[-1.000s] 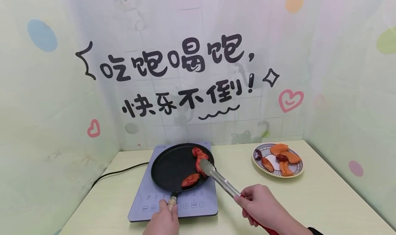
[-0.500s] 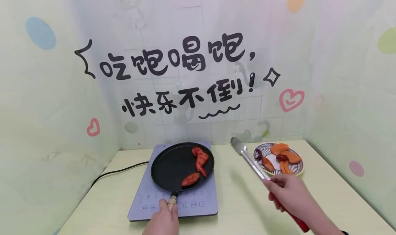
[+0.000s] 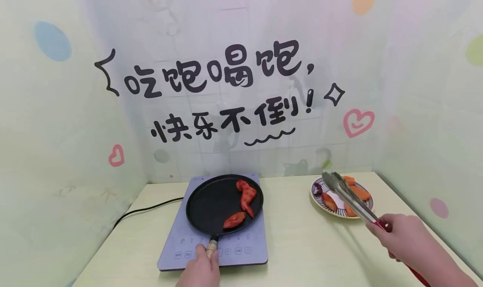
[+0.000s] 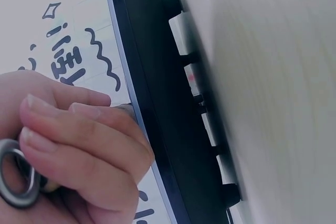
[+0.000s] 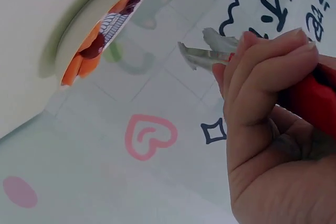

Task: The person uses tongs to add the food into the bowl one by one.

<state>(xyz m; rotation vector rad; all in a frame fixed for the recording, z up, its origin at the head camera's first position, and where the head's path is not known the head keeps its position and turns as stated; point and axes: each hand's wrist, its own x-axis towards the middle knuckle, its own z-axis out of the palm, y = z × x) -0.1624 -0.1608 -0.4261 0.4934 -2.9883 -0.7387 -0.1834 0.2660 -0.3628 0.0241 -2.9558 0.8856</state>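
Observation:
My left hand (image 3: 200,270) grips the wooden handle of a black frying pan (image 3: 207,207). In the left wrist view its fingers (image 4: 89,135) are curled round the handle, whose metal ring (image 4: 34,182) sticks out. A red chicken wing (image 3: 247,198) and a smaller reddish piece (image 3: 234,220) lie at the pan's right side. My right hand (image 3: 411,241) holds metal tongs (image 3: 352,201) by their red handles (image 5: 312,100). The tongs' tips are parted, with nothing between them, and overlap a patterned plate (image 3: 316,201) bearing several orange and dark red food pieces (image 3: 360,192).
Under the pan is a pale induction cooker (image 3: 173,241) with a black cord (image 3: 151,207) running left. The light table (image 3: 298,236) lies between cooker and plate. Walls with printed writing (image 3: 222,90) close in the back and sides.
My right hand has carried the tongs away from the chicken wing in the pan, rightward to the plate, and their tips have spread apart. The left hand stays on the pan handle.

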